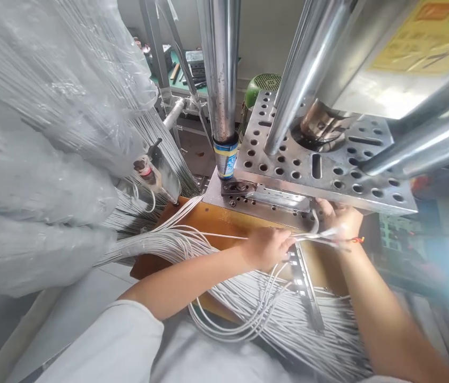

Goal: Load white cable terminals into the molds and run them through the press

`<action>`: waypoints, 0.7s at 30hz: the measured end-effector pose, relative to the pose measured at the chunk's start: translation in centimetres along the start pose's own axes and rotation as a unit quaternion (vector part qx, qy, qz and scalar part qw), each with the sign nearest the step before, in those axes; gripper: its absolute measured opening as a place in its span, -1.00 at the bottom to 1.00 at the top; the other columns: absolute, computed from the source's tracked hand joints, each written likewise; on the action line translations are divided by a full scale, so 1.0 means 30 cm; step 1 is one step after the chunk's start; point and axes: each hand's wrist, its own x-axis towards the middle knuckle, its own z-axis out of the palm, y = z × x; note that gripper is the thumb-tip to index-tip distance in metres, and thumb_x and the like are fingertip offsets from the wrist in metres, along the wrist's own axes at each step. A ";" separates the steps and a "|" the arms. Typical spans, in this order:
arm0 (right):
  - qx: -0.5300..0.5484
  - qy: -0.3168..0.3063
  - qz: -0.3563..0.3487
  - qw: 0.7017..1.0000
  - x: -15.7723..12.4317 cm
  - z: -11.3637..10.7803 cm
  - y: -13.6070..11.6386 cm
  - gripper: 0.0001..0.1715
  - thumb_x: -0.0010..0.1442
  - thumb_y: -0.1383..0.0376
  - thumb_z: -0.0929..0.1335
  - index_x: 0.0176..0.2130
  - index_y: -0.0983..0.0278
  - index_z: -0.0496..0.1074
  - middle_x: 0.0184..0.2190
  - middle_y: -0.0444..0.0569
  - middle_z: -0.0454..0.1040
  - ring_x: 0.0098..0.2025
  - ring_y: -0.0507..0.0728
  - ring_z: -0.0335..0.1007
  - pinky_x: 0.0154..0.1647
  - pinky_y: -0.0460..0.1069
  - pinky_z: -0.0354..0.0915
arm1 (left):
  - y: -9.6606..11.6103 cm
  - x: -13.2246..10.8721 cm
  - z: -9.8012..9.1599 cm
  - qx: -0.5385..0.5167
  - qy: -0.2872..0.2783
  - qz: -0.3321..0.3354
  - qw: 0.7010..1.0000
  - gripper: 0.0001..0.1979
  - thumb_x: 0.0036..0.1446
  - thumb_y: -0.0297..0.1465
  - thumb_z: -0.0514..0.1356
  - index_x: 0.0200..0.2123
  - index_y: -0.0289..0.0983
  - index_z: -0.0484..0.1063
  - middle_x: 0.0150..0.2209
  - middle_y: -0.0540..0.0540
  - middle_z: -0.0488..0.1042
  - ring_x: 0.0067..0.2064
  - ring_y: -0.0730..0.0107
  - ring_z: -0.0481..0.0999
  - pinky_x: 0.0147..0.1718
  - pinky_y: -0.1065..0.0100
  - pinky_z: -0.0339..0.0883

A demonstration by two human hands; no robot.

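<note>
My left hand (268, 248) is closed round a few white cables (315, 236), whose ends fan out to the right, in front of my right wrist. My right hand (339, 218) reaches to the front edge of the perforated metal plate (304, 178); its fingers are partly hidden under that edge, so what they hold cannot be made out. Beneath my hands lies a metal strip with square slots (306, 287). A thick bundle of white cables (176, 244) runs from the left, under my left arm, and spreads out at the lower right.
Plastic-wrapped cable bundles (49, 159) fill the left side. Steel columns (220, 69) rise around the machine, above a lower metal plate (216, 194). A brown board (224, 226) lies in front. Farther back are a green motor (262, 85) and a green-topped bench (178, 77).
</note>
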 end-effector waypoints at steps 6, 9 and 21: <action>0.017 -0.021 0.079 0.997 -0.157 -0.112 0.008 -0.37 -0.01 -0.13 0.15 -0.46 0.33 0.46 -0.62 0.01 0.38 -0.54 0.08 0.26 -0.52 -0.06 0.07 | -0.012 -0.139 -0.102 -0.392 0.149 -0.009 0.908 -0.72 0.10 -0.24 -0.02 -0.55 -0.30 0.20 -0.63 0.06 0.16 -0.61 0.62 0.16 -0.59 0.53 0.05; 0.021 -0.051 0.123 0.991 -0.274 -0.138 0.067 -0.45 -0.02 -0.10 0.19 -0.48 0.29 0.44 -0.59 -0.03 0.40 -0.50 0.09 0.27 -0.49 -0.07 0.08 | -0.096 -0.165 -0.176 -0.627 0.315 -0.170 0.692 -0.73 0.12 -0.29 -0.05 -0.57 -0.29 0.10 -0.70 0.15 -0.05 -0.72 0.67 -0.05 -0.72 0.57 -0.09; -0.037 -0.253 -0.009 0.967 -0.535 -0.231 -0.035 -0.61 -0.02 -0.03 0.22 -0.43 0.22 0.32 -0.58 -0.06 0.34 -0.53 0.10 0.26 -0.55 -0.03 0.15 | -0.276 -0.016 -0.506 -0.490 0.458 -0.290 0.682 -0.79 0.00 -0.28 0.06 -0.29 -0.26 0.23 -0.35 -0.07 0.32 -0.30 0.47 0.38 -0.25 0.41 0.22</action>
